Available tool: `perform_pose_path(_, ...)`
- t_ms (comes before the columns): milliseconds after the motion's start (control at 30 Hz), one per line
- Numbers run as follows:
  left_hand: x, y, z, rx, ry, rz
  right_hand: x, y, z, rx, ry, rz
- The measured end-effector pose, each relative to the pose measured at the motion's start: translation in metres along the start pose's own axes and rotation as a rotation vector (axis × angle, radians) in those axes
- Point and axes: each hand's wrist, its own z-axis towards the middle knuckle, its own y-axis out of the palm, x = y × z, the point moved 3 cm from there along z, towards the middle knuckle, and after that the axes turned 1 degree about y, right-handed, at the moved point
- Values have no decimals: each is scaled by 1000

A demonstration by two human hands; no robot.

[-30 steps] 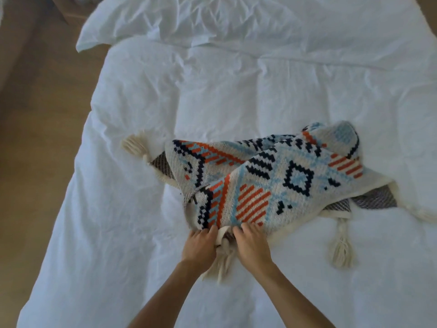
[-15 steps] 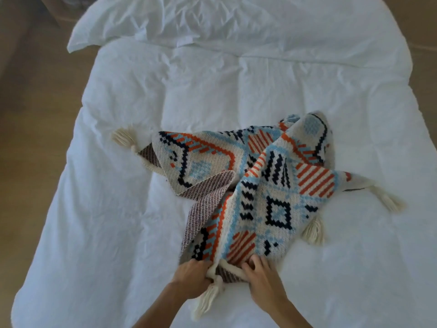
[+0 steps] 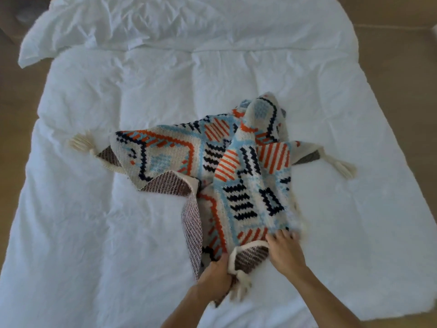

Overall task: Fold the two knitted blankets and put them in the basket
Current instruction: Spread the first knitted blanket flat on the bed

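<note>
A knitted blanket (image 3: 238,178) with orange, light blue and navy patterns lies bunched on the white bed, its brown striped underside showing at turned-up edges. Cream tassels stick out at its left (image 3: 81,142) and right (image 3: 340,165) corners. My left hand (image 3: 216,276) grips the blanket's near corner, where another tassel hangs down. My right hand (image 3: 283,250) grips the blanket's near edge just to the right of that corner. No second blanket and no basket are in view.
The white duvet (image 3: 118,233) covers most of the view, with a rumpled white pillow (image 3: 132,22) at the far end. Brown floor (image 3: 402,74) shows on both sides of the bed.
Both hands have pulled the near corner of the blanket toward me and drawn apart a little. The blanket has stretched lengthwise, and its right tassel swung out to the right.
</note>
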Motion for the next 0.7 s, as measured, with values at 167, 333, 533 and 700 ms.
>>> perform_pose_path(167, 49, 42, 11, -120, 105, -57, 50, 17, -23, -115, 148, 42)
perform_pose_path(333, 50, 18, 26, 70, 77, -110, 51, 22, -37, 3, 24, 215)
perform_pose_path(533, 48, -23, 58, 274, 7, -185, 68, 19, -16, 143, -17, 269)
perform_pose_path(700, 64, 3, 73, 159, -110, -24, 82, 24, 18, 171, -276, 310)
